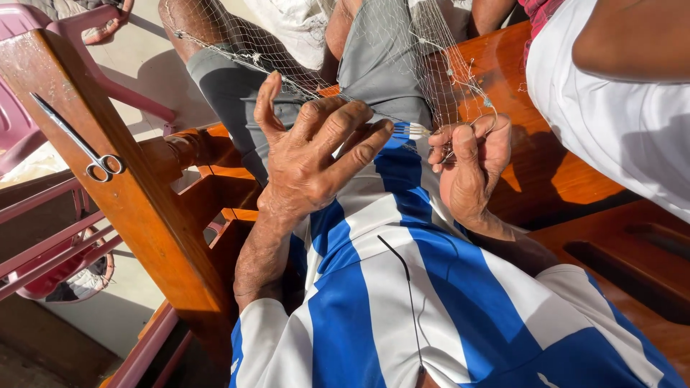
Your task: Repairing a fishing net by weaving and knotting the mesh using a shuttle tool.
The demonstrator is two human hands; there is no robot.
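1. The left hand (309,154) is raised over the lap with its back to the camera; the thumb stands up and away, while the other fingers (359,140) curl forward and press together on a strand of the fishing net (402,50)
2. The right hand (471,169) sits just beside the left, its fingers bent inward and pinched shut on a fold of the same net, thin twine looped over the knuckles
3. Between the two hands a small white netting needle (413,130) pokes out, touching the fingertips of the left hand; which hand really grips it I cannot tell
4. The fishing net is a fine, pale mesh stretched from both hands upward and away, draped over the grey shorts (381,61) of a person seated opposite
5. The person's own blue and white striped shirt (402,302) fills the lower middle of the view
6. A pair of scissors (79,140) lies flat on a slanted wooden beam (136,215) at the left, well apart from the hands
7. Another person in a white shirt (618,122) stands at the right edge, above the polished wooden bench (568,179)
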